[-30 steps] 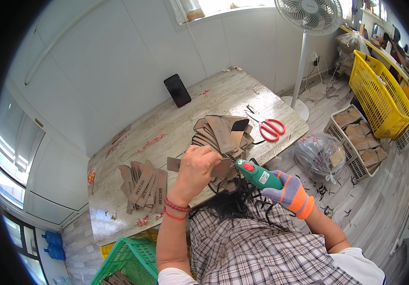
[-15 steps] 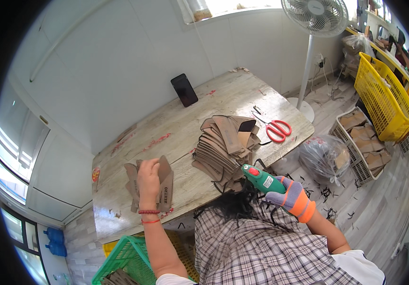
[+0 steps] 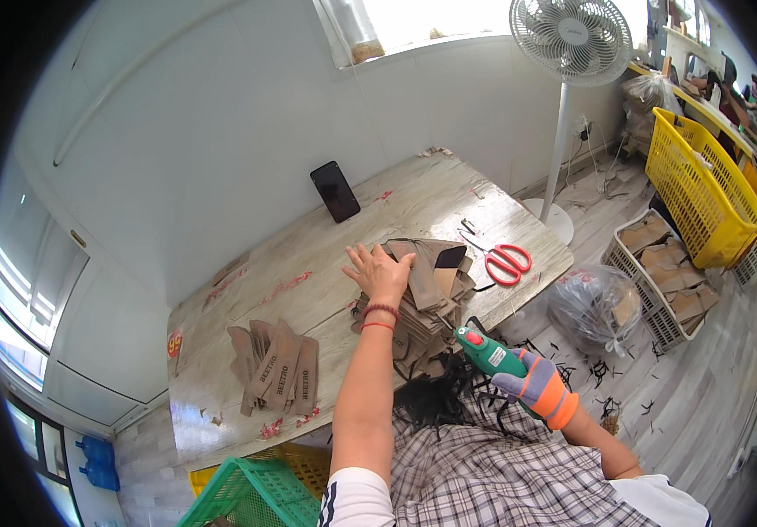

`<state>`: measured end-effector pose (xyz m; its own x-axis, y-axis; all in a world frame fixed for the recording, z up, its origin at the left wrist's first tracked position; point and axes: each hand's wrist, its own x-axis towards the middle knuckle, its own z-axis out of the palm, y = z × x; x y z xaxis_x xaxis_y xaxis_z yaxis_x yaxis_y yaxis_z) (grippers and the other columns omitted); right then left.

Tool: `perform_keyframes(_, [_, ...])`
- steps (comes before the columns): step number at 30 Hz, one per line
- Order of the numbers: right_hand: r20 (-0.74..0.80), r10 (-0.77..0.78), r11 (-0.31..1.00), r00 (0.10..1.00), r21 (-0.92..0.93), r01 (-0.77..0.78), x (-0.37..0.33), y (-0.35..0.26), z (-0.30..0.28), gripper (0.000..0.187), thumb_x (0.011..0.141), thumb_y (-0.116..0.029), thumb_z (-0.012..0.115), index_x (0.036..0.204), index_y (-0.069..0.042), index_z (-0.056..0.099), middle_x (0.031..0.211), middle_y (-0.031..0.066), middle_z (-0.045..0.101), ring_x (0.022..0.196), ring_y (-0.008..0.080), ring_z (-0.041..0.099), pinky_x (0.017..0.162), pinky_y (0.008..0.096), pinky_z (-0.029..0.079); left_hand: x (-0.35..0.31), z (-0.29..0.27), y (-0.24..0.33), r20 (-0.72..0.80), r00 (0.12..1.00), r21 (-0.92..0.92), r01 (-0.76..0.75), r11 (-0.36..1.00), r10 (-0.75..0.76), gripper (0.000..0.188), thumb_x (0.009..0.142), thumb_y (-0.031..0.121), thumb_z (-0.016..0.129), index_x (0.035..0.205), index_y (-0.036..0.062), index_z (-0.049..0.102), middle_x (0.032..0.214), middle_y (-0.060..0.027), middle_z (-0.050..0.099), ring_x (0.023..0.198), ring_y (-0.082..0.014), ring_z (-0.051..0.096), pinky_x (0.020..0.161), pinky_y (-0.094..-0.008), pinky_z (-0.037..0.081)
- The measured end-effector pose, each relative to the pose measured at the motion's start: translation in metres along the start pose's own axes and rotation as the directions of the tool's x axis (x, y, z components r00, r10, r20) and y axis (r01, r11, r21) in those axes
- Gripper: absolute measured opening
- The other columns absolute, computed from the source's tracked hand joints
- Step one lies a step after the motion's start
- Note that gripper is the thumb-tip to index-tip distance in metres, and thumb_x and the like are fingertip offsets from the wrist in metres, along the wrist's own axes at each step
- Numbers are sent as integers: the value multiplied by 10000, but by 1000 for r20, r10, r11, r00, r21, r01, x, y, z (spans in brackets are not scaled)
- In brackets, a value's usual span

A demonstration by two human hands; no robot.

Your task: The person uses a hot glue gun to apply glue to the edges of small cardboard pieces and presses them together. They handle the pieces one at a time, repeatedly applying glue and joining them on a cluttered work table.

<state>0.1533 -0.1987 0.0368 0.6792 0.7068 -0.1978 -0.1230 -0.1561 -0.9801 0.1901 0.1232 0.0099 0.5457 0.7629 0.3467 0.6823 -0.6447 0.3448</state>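
My left hand (image 3: 383, 274), bare with a red beaded bracelet and a red cord at the wrist, rests with spread fingers on the left edge of a large pile of brown strap-shaped pieces (image 3: 429, 288). My right hand (image 3: 534, 385), in a grey and orange glove, grips a green handheld power tool (image 3: 489, 353) with a red button. Its thin tip points at the pile's near right side. Left of my left arm lies a smaller fanned stack of brown pieces (image 3: 280, 367) with dark printing. Black trimmings (image 3: 440, 395) gather on my plaid apron (image 3: 492, 465).
Red-handled scissors (image 3: 507, 263) lie right of the pile, and a black phone (image 3: 335, 191) leans against the wall. Under the table's near edge is a green basket (image 3: 251, 492). At right stand a fan (image 3: 563, 114), a plastic bag (image 3: 594, 307) and a crate of brown pieces (image 3: 651, 294).
My left hand has moved right from the small stack to the large pile, leaving an additional piece fanned out on the stack. The tool stays in my right hand, close to the pile.
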Motion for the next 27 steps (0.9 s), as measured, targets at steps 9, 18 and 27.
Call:
perform_keyframes(9, [-29,32,998,999,-44,-33,8,19,-9,477,791,-310,771,1125,-17,595,746,-4,619,594,44,531,527,206,439,-11,43,13,-351,933,-186,-150,971,77,476,698,150,768,1144,64,626,1347,-142,434,1326,-335,323,1088,-546,236])
perform_keyframes(18, [-99,-45,996,994,-83,37,14,12,-4,465,817,-239,745,1151,25,559,790,8,629,602,53,546,522,208,442,-25,13,8,-111,982,-966,-71,249,-152,61,852,50,654,893,27,615,756,6,579,663,-103,495,626,-224,403])
perform_keyframes(27, [-98,-48,997,994,-68,42,8,-8,9,532,779,-272,790,1171,10,567,868,23,655,705,46,577,613,212,485,-112,-64,19,249,930,-946,174,-274,-272,63,869,75,674,855,79,613,809,25,640,681,-55,552,604,-194,413])
